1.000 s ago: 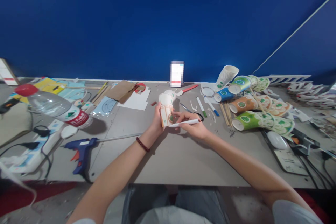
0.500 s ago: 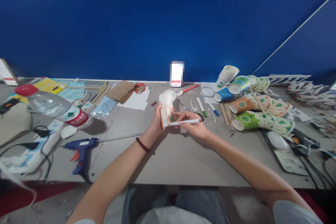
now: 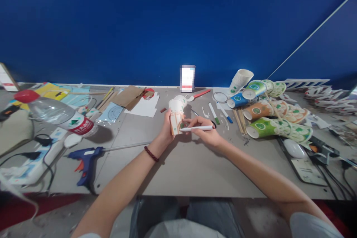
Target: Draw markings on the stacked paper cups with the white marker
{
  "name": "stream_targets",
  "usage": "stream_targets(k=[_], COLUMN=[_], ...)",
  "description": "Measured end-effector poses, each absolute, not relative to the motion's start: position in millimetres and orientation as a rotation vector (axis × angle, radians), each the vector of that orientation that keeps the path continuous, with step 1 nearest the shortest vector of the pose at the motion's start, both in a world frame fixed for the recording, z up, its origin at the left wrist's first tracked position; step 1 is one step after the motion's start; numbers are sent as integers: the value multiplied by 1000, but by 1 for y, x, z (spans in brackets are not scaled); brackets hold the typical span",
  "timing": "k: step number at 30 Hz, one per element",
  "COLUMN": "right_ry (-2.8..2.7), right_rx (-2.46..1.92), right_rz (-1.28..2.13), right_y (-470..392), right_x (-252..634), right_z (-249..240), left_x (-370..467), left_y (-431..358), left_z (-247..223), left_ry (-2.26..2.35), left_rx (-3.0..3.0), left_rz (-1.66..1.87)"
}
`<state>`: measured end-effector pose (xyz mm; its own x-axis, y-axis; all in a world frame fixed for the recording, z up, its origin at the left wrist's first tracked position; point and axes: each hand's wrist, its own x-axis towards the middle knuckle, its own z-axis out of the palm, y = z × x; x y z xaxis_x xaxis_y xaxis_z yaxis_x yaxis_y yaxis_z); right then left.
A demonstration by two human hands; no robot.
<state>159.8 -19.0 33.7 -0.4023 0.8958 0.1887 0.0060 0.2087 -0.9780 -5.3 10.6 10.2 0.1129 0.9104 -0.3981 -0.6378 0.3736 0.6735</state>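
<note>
My left hand (image 3: pixel 166 128) is closed around a paper cup piece (image 3: pixel 176 121), orange and white with a green round logo, joined to white cups at its far end. In my right hand (image 3: pixel 206 131) is a white marker (image 3: pixel 198 128) with a dark red end, gripped between fingers and thumb. Its tip reaches the lower part of the orange cup; whether it touches the paper I cannot tell. Beyond the hands lie a green marker (image 3: pixel 214 113), a blue marker (image 3: pixel 226 114) and small white paper scraps.
At left are a blue glue gun (image 3: pixel 88 161), a water bottle (image 3: pixel 63 115) and a power strip (image 3: pixel 39 160). Joined cups in green (image 3: pixel 279 129), orange and blue lie at right, by a cup stack (image 3: pixel 242 81) and wooden sticks (image 3: pixel 240 121). A phone (image 3: pixel 187 79) leans on the blue wall.
The marker has shifted very slightly and its tip sits a little higher on the cup. Both hands keep nearly the same place and hold.
</note>
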Motion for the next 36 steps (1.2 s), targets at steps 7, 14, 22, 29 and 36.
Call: stream_targets(k=[7, 14, 22, 29, 36], right_ry=[-1706, -1662, -1783, -1650, -1717], right_rx=[-884, -850, -878, -863, -895], right_rz=[1276, 1283, 1216, 1266, 1286], right_y=[-21, -19, -21, -19, -23], right_x=[161, 161, 162, 160, 161], right_z=[35, 33, 36, 32, 39], left_x=[-5, -4, -5, -5, -4], left_y=[11, 9, 11, 8, 8], left_z=[9, 13, 6, 11, 11], left_ry=[887, 901, 886, 897, 899], left_rx=[382, 398, 377, 428, 378], left_rz=[1200, 1174, 1209, 1152, 1186])
